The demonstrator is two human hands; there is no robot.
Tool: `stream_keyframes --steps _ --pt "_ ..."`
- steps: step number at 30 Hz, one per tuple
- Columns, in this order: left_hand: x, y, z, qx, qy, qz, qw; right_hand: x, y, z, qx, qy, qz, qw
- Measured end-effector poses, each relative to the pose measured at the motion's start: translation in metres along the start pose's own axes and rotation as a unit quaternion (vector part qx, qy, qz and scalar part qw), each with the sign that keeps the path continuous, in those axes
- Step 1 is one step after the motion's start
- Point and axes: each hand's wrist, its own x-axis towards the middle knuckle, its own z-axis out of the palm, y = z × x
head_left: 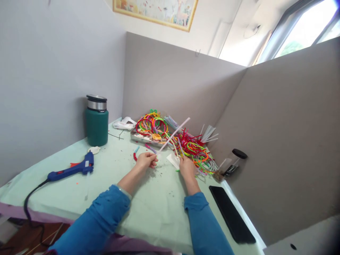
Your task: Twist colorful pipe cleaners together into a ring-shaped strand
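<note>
My left hand (pixel 146 160) is closed, pinching the lower end of a pale pink pipe cleaner (pixel 174 135) that slants up to the right. My right hand (pixel 188 169) is closed at the front of the pipe cleaner pile, and a cream pipe cleaner (pixel 174 146) and a purple pipe cleaner (pixel 180 146) run down to its fingertips. Beside those fingers lies a white card-like piece (pixel 173 161). Many coloured pipe cleaners (pixel 195 147), mostly red, green and orange, lie heaped just beyond my right hand. A bent red and blue piece (pixel 135 154) rests near my left hand.
A blue glue gun (pixel 71 171) with its cord lies at the left, near a green flask (pixel 97 122). Behind stands a metal tray (pixel 132 136) with coloured rings. At the right are a clear jar (pixel 231 164) and a black phone (pixel 231 214). Grey partitions (pixel 183 78) enclose the table.
</note>
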Motion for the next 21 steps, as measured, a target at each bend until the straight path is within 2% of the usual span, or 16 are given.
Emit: stream_keyframes --steps 3,7,9,11,14,17,19,21 --pt "0.000 0.000 0.000 0.002 -0.001 0.002 1.000 -0.001 -0.002 0.002 0.018 0.000 -0.036 0.999" --pt "-0.003 0.004 0.002 0.002 0.010 -0.010 1.000 0.004 0.009 0.006 -0.006 0.024 0.012 1.000" --pt "-0.005 0.005 0.003 -0.001 0.011 -0.012 1.000 0.005 0.012 0.005 -0.030 0.019 0.010 0.999" --pt "-0.005 0.005 0.003 -0.005 0.012 -0.007 1.000 0.003 0.008 0.001 -0.031 0.040 -0.016 0.999" --pt "-0.003 0.004 0.002 -0.014 0.014 0.009 1.000 -0.004 -0.006 -0.007 0.014 0.074 -0.092 0.993" --pt "0.000 0.001 0.001 -0.023 0.015 0.017 0.999 -0.009 -0.017 -0.009 0.019 0.017 -0.151 0.988" --pt "0.000 0.001 0.000 -0.028 0.021 0.016 0.999 -0.009 -0.018 -0.008 0.022 -0.015 -0.129 0.991" --pt "0.000 0.002 -0.001 -0.033 0.027 0.019 0.999 -0.004 -0.016 -0.009 0.097 -0.019 -0.094 0.991"
